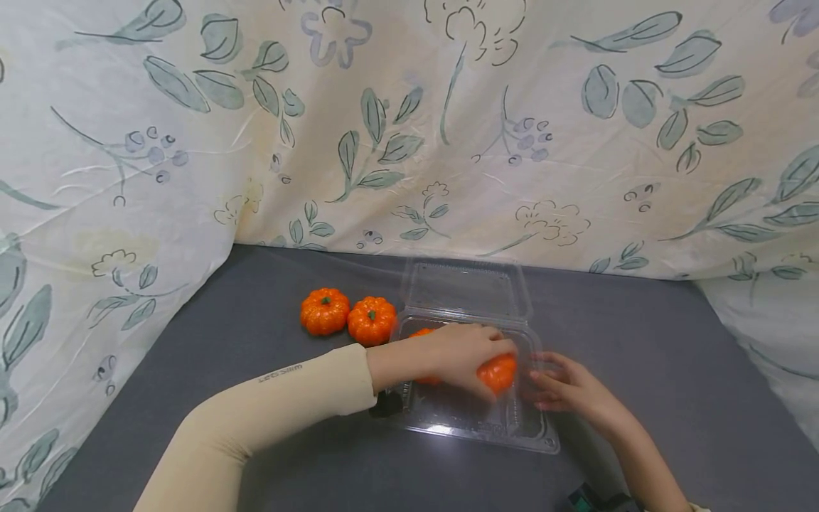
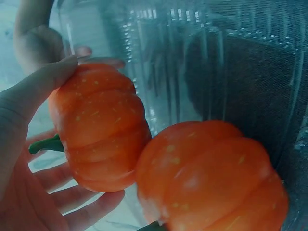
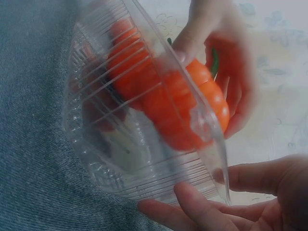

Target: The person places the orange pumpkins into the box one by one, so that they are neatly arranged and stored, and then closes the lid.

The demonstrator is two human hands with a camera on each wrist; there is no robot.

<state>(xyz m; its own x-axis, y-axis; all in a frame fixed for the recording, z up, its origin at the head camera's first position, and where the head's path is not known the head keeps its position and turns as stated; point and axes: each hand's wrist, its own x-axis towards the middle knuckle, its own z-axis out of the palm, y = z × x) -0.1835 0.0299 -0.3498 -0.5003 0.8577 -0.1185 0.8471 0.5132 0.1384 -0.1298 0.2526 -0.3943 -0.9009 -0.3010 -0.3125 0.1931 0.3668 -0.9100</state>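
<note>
My left hand [image 1: 457, 350] grips a small orange toy pumpkin [image 1: 500, 373] with a green stem, thumb on one side and fingers on the other, over the right part of a clear plastic clamshell box [image 1: 473, 430]. Another pumpkin [image 2: 211, 178] sits inside the box, right beside the held one and partly hidden by the left hand in the head view. The box's hinged lid [image 1: 467, 288] lies folded back. At the box's right side, my right hand [image 1: 572, 390] has its fingers loosely extended, fingertips [image 3: 190, 195] right at the clear wall and rim.
Two more orange pumpkins, one at the far left [image 1: 325, 311] and one near the box [image 1: 372, 321], rest on the dark grey tabletop [image 1: 307, 455]. A floral cloth [image 1: 397, 142] hangs behind the table. A dark device [image 1: 591, 499] shows near the right wrist.
</note>
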